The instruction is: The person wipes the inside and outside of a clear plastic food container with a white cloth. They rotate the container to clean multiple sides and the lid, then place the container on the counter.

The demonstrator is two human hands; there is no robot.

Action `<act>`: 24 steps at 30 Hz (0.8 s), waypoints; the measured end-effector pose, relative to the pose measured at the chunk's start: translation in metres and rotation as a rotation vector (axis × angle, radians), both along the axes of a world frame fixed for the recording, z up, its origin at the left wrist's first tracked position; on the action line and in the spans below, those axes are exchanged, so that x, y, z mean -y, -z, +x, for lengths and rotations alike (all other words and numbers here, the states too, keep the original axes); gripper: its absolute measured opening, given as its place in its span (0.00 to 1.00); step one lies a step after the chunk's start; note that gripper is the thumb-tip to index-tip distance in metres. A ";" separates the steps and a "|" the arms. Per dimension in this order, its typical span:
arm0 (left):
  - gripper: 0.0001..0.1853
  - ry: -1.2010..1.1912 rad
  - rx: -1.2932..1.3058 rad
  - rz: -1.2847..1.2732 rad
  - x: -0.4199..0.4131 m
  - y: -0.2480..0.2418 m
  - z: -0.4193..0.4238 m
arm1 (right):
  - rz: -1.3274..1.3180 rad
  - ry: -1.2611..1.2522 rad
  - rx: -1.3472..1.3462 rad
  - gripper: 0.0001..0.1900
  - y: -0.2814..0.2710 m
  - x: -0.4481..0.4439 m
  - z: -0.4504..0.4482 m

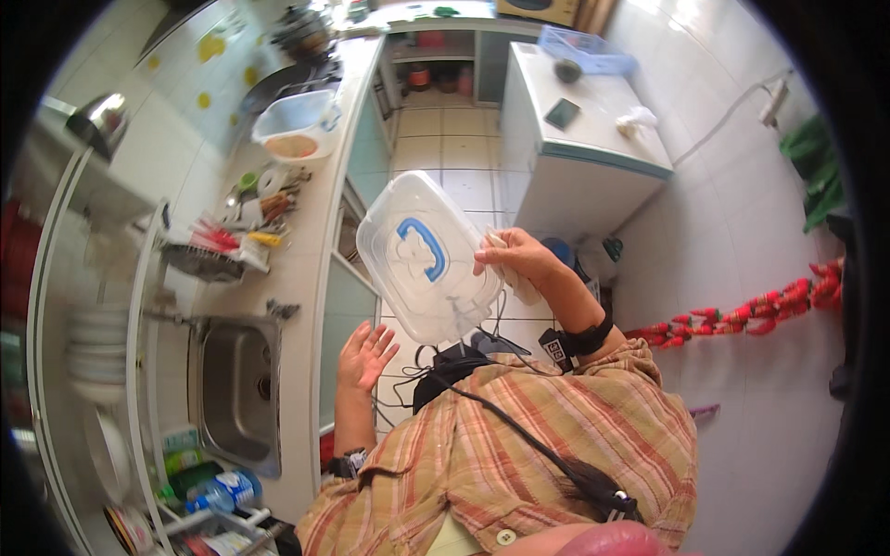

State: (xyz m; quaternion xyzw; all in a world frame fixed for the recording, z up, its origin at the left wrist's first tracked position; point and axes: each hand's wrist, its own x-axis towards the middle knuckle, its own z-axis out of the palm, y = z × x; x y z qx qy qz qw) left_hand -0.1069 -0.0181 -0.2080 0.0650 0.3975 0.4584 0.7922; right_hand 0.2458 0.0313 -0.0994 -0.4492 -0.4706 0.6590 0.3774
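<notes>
A translucent plastic lid [441, 299] with a blue handle [432, 249] is held up in front of me above the tiled floor. My right hand [514, 254] grips its right edge, with a pale cloth [520, 285] bunched between the palm and the lid. Below the lid's left corner, my left hand [365, 358] is raised with its palm up and fingers apart, holding nothing. A gap shows between that hand and the lid.
Left of me runs a counter with a steel sink [240, 396], a clear plastic tub [299, 128], utensils and a dish rack [142, 333]. A white cabinet [591, 187] bears a phone [562, 113] and a blue basket [587, 52]. Black cables [410, 379] hang at my waist.
</notes>
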 end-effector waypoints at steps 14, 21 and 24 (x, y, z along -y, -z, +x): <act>0.15 -0.274 -0.054 -0.237 -0.067 0.037 -0.022 | 0.494 0.998 1.110 0.10 0.007 -0.130 0.190; 0.16 -0.165 -0.135 -0.200 -0.190 0.024 0.041 | 0.305 1.078 1.709 0.06 0.062 -0.248 0.281; 0.18 -0.084 -0.142 -0.174 -0.235 0.020 0.066 | 0.217 1.063 1.716 0.06 0.081 -0.280 0.309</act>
